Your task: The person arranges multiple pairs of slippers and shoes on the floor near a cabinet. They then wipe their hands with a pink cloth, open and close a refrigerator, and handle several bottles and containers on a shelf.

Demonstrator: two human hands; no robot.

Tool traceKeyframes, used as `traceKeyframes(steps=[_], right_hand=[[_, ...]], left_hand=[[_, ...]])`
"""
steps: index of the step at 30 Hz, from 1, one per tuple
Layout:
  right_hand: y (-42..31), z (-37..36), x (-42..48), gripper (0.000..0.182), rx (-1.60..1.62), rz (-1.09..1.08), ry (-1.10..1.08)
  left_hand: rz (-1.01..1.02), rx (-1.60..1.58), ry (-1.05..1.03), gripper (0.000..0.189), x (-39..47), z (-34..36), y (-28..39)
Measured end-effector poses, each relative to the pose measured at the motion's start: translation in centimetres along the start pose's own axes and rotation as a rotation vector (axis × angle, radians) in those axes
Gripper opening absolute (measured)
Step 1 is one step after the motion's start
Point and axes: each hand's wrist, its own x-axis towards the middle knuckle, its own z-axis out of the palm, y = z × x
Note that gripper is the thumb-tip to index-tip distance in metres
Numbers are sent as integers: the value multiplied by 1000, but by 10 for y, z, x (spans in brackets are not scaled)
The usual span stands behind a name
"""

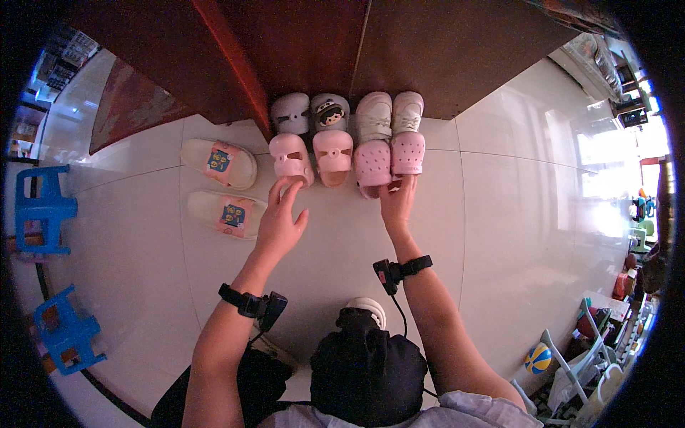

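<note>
My left hand (281, 219) reaches to the heel of a smooth pink clog (289, 147), fingertips at its back edge and thumb spread away. Its mate, another smooth pink clog (333, 150), stands just to the right. My right hand (398, 206) has its fingers at the heel of a perforated pink clog (408, 150) and holds it there; part of the grip is hidden. The other perforated pink clog (373, 163) sits against it on the left, slightly nearer me. Behind these stand a grey clog (290, 112), a grey clog with a cartoon charm (329, 112) and white sneakers (374, 115).
A dark reddish-brown wooden cabinet (412, 59) rises behind the shoes. Cream slippers with pink straps (235, 163) lie left on the tiled floor (342, 241). Blue plastic stools (45, 208) stand far left. A blue-and-yellow ball (538, 357) rests by a folding chair (567, 364) at lower right.
</note>
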Motion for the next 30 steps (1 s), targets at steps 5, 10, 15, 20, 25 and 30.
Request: traceKeyframes(steps=[5,10,15,20,25,30], right_hand=[[7,2,-10,41,51,19,-99],[13,-3,-6,43,33,-31,-131],[15,-5,-6,46,16,-14,-153],[19,-10,-14,49,-38,49,-135],[28,-26,-27,55,-36,57,-153],[31,-42,-43,40,36,174,-294]], left_hand=[[-69,5,-22,57,-7,0,-4],[-51,-3,-15,57,-8,2,-2],[-54,-23,-23,57,-6,3,-2],[-50,-20,1,56,-4,4,-8],[10,21,24,53,-4,4,-17],[-99,17,-24,51,-9,-6,-30]])
